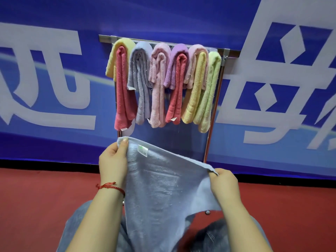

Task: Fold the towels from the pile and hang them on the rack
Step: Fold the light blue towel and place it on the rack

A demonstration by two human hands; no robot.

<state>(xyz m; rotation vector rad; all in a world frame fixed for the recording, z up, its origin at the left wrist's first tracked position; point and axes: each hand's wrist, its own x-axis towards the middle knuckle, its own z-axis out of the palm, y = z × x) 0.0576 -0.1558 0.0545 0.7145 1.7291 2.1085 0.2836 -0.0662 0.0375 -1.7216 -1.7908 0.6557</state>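
Head view showed a pale blue towel (163, 188) held up in front of the person, below the rack (217, 106) on the blue wall. The left hand (112, 164) pinched the upper left corner, thumb in front of the cloth and the other fingers behind it. The right hand (224, 182) pinched the opposite corner, lower down, with its fingers curled round the edge. So the top edge ran on a slant, high at the left and low at the right, and the rest of the towel hung down toward the lap. A small label (143, 150) sat near the left corner.

The rack was straight ahead and above both hands, well apart from them. Folded towels (163, 84) already filled its bar from end to end, touching one another; the green one (209, 91) at the right end lay close to the bracket.

The towel was not yet folded. In my judgement the next move depended on bringing the two corners together: the long axis went from hand to hand, so one hand should travel across to the other. The left hand was nearer to the rack.
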